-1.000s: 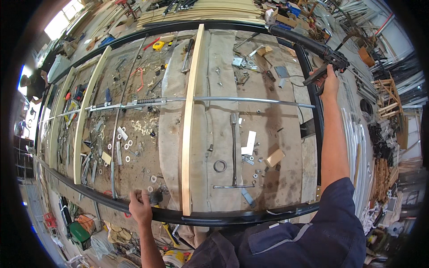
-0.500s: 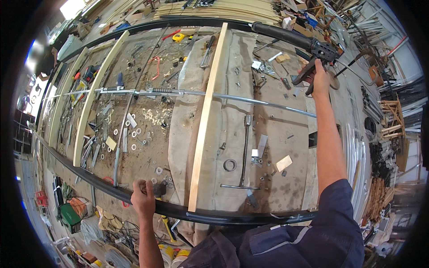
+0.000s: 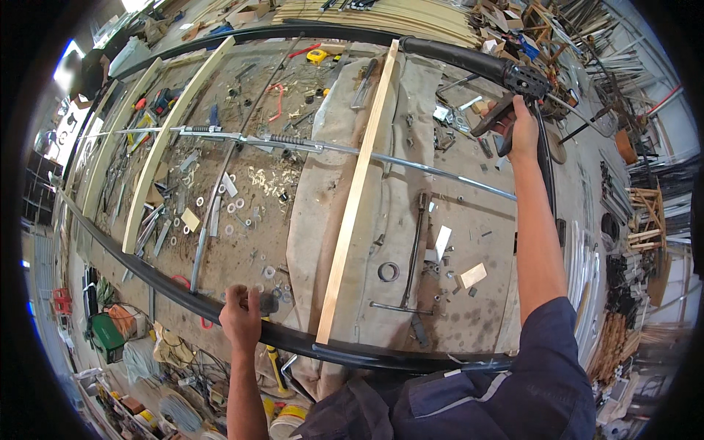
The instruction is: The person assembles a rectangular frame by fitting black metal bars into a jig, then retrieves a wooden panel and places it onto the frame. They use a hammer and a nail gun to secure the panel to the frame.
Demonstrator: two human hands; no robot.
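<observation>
The left hand [image 3: 240, 317] is closed around the black tube [image 3: 147, 275] at the near edge of the bench [image 3: 477, 323], fingers curled over it just left of the near end of the wood strip [image 3: 357, 192]; a small dark piece sits against the fingers, too small to tell what it is. The right hand [image 3: 522, 130] is stretched to the far right corner, shut on the grip of a black tool [image 3: 506, 103] that meets the thick end of the tube there; the tube runs on along the far edge, so it rings most of the bench.

The wood strip lies from the near edge to the far edge, over a beige cloth [image 3: 312, 227] spread on the middle of the bench; a thin steel rod [image 3: 411, 163] with a spring section crosses the strip from left to right. Right of the strip lie a long metal bar [image 3: 415, 242], a ring [image 3: 388, 271] and pale offcuts [image 3: 473, 275]. Left of it washers [image 3: 231, 209], shavings and hand tools are scattered loose; a second wood strip [image 3: 172, 139] runs near the left edge.

As for containers, a yellow bucket [image 3: 290, 419] and a green box [image 3: 110, 334] stand on the floor below the near edge; what they contain cannot be made out.
</observation>
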